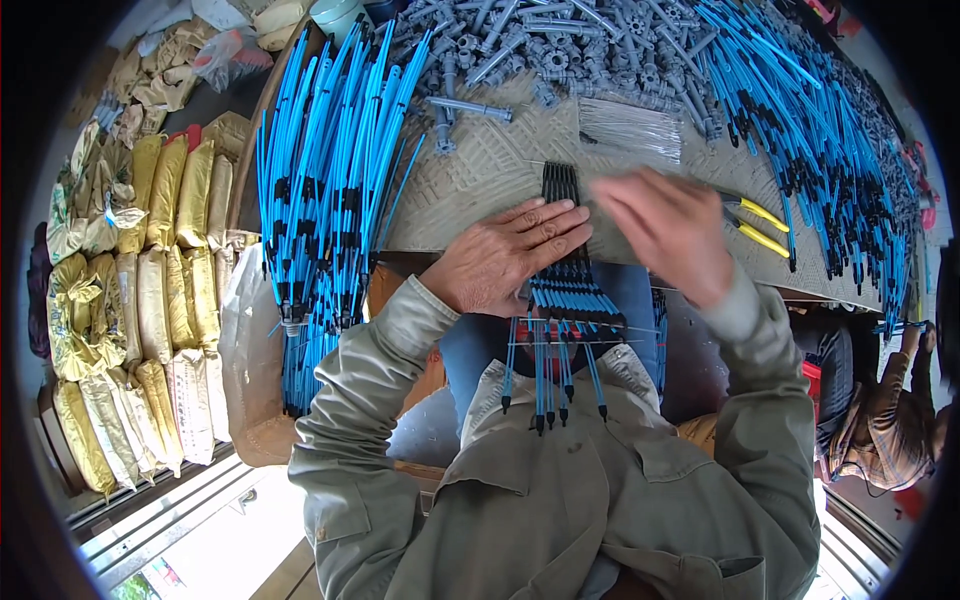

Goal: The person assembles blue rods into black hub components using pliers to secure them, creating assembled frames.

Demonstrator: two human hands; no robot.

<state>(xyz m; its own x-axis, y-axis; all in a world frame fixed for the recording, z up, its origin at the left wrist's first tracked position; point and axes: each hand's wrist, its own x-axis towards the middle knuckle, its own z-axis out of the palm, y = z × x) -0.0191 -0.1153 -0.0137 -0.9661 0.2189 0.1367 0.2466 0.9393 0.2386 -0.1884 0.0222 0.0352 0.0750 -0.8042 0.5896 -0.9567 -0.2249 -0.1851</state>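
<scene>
At the table's near edge lies a row of thin blue rods with black ends [572, 298], side by side. Their black tips show beyond my fingers, and the other ends hang over my lap. Thin metal wires cross the row near its lower part. My left hand [518, 247] lies flat across the row, fingers stretched out. To the right of it, my right hand [668, 228] is lifted and smeared by motion; whether it holds anything cannot be made out. Beyond it rests a stack of thin silvery wires [630, 130]. Pliers with yellow handles [763, 228] lie just right of my right hand.
A large bundle of blue rods [335, 170] overhangs the table's left side; another pile [790, 130] covers the right. Grey plastic fittings [590, 45] heap up at the back. Golden bags [165, 290] stand stacked at the left. Another person [885, 430] is at the far right.
</scene>
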